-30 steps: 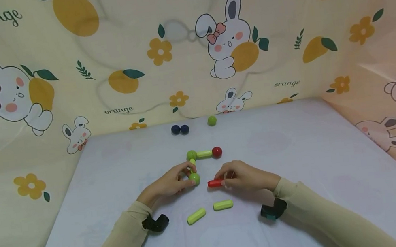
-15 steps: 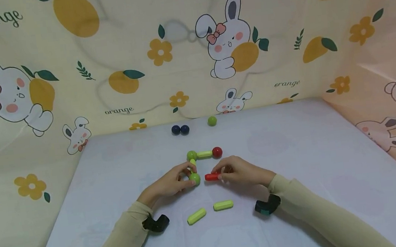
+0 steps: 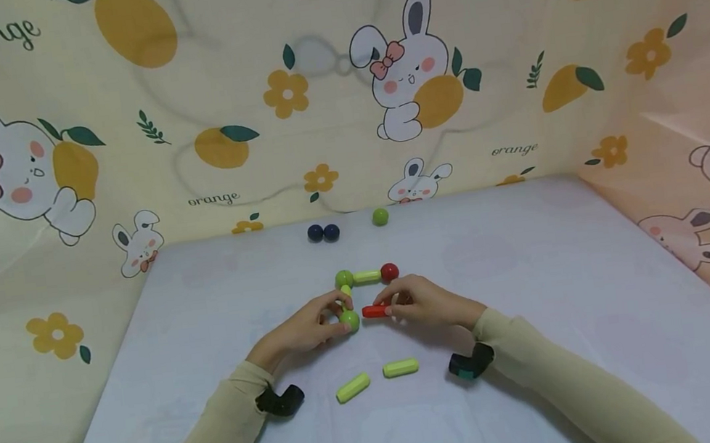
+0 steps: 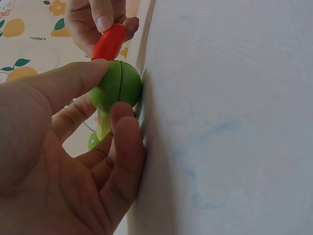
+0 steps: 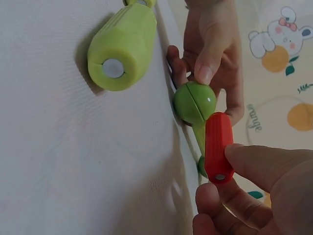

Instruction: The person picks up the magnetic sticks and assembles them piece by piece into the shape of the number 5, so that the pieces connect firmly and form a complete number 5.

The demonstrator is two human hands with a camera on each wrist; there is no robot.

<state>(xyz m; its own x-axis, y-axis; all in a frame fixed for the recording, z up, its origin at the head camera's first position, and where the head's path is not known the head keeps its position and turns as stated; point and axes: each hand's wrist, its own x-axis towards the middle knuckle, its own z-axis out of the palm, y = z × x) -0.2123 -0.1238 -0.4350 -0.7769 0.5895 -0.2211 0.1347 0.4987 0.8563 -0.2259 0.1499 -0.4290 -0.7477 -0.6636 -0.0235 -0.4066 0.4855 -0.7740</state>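
Note:
My left hand (image 3: 304, 324) grips a green ball (image 3: 350, 320) between thumb and fingers, low over the white table. From that ball a yellow-green stick, partly covered by the fingers, runs back to a second green ball (image 3: 344, 278). A further yellow-green stick (image 3: 367, 277) joins this one to a red ball (image 3: 390, 271). Just to the right, my right hand (image 3: 426, 302) pinches a red stick (image 3: 375, 311) whose free end points at the gripped ball, with a narrow gap in the head view. A silvery disc (image 5: 220, 176) shows in the stick's near end.
Two loose yellow-green sticks, a tilted one (image 3: 353, 387) and a level one (image 3: 401, 368), lie in front of the hands. Farther back sit two dark blue balls (image 3: 323, 233) and a lone green ball (image 3: 380, 216). A printed cloth (image 3: 342, 106) hangs behind the table.
My right hand has carried the red stick left and away from me, closer to the gripped green ball. The left hand and the joined pieces have stayed put.

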